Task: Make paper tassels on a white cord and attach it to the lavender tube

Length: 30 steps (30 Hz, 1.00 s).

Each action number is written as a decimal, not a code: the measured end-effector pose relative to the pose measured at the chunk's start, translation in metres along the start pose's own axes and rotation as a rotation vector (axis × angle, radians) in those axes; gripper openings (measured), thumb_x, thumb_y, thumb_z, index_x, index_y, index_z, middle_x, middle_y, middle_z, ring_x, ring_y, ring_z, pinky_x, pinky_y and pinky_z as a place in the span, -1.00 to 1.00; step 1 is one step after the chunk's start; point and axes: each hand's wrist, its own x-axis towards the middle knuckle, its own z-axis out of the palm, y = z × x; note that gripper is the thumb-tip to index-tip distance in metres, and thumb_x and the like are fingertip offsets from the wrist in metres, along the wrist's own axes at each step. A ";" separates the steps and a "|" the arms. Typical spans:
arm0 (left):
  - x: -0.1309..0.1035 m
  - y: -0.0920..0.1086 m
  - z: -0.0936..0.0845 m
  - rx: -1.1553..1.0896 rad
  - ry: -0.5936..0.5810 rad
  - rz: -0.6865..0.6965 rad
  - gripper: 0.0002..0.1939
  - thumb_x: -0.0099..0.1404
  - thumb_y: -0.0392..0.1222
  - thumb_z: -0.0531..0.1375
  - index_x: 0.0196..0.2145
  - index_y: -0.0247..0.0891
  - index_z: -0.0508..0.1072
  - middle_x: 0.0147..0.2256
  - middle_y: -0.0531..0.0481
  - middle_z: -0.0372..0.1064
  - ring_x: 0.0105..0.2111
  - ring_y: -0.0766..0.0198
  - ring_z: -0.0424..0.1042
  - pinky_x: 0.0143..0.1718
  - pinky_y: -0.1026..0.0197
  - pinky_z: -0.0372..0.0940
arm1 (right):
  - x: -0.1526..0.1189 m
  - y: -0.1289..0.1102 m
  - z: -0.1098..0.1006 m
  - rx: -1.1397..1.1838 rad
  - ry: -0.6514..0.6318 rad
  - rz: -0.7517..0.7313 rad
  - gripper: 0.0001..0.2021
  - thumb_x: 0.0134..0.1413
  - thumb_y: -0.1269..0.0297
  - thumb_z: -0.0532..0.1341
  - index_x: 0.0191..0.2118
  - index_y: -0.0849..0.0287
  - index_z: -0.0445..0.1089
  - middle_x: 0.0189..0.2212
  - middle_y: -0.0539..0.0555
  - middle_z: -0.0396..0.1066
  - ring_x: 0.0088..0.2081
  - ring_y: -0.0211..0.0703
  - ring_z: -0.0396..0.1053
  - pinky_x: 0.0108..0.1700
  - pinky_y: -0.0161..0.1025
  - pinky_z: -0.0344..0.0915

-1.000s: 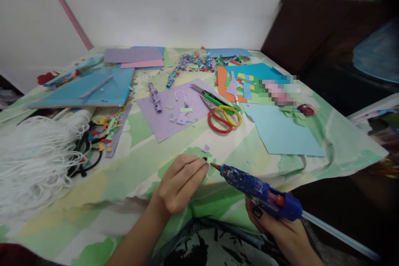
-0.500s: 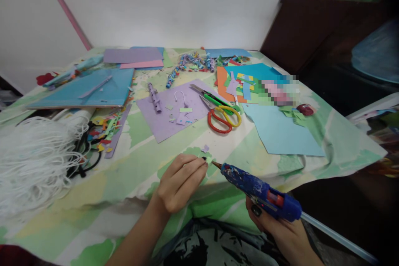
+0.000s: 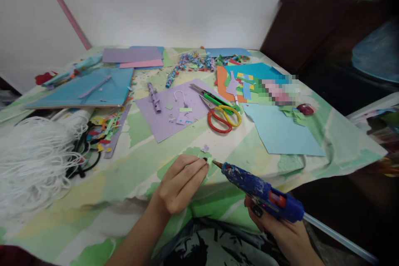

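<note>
My left hand (image 3: 183, 183) is closed in a pinch on a small light-green paper piece (image 3: 210, 161) above the front of the table. In my right hand (image 3: 277, 228) is a blue glue gun (image 3: 258, 189), its surface smeared with dried glue and a clear glue stick (image 3: 339, 235) sticking out of its back. The gun's metal nozzle points left, right beside the paper piece; whether they touch I cannot tell. Just beyond my fingertips lies a small purple paper scrap (image 3: 205, 149). My right fingers are partly hidden behind the gun.
Scissors (image 3: 222, 120) and a green utility knife (image 3: 215, 102) lie by a purple sheet (image 3: 162, 129) bearing a purple paper roll (image 3: 154, 97). A light-blue sheet (image 3: 283, 133) is at right. White cord (image 3: 40, 158) heaps at left, near a blue pack (image 3: 84, 91).
The glue gun has shifted very slightly to the right, and its nozzle stands a little farther from my left fingertips. The left hand has barely moved.
</note>
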 end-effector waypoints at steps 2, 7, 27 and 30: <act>0.000 0.000 0.000 0.014 -0.008 0.008 -0.71 0.14 -0.53 0.28 -0.13 -0.52 0.46 -0.23 -0.27 0.48 -0.17 0.07 0.42 -0.29 0.06 0.44 | 0.006 -0.011 0.003 0.004 -0.040 0.000 -0.75 0.00 0.10 0.31 -0.31 0.20 0.50 -0.58 0.07 0.38 -0.58 -0.20 0.28 -0.59 -0.29 0.22; 0.001 -0.001 -0.001 0.032 -0.011 0.002 -0.72 0.19 -0.51 0.25 -0.11 -0.48 0.46 -0.22 -0.26 0.48 -0.17 0.08 0.43 -0.29 0.06 0.46 | 0.012 -0.036 0.014 0.006 -0.096 -0.013 -0.71 -0.03 0.04 0.28 -0.40 0.21 0.49 -0.54 0.13 0.42 -0.58 -0.21 0.23 -0.64 -0.30 0.12; 0.000 -0.002 0.001 0.039 0.011 -0.013 -0.71 0.17 -0.49 0.27 -0.11 -0.41 0.46 -0.23 -0.20 0.49 -0.19 0.11 0.44 -0.30 0.08 0.45 | 0.012 -0.035 0.015 -0.120 -0.050 -0.104 -0.81 -0.08 0.12 0.24 -0.52 0.13 0.40 -0.56 0.10 0.40 -0.51 -0.11 0.31 -0.51 -0.24 0.23; 0.002 -0.002 0.001 0.040 0.033 -0.039 -0.73 0.18 -0.47 0.28 -0.14 -0.37 0.47 -0.26 -0.17 0.49 -0.22 0.14 0.46 -0.33 0.11 0.45 | 0.011 -0.031 0.011 -0.142 -0.045 -0.100 -0.86 -0.09 0.18 0.22 -0.50 0.13 0.41 -0.54 0.11 0.43 -0.50 -0.10 0.33 -0.48 -0.22 0.26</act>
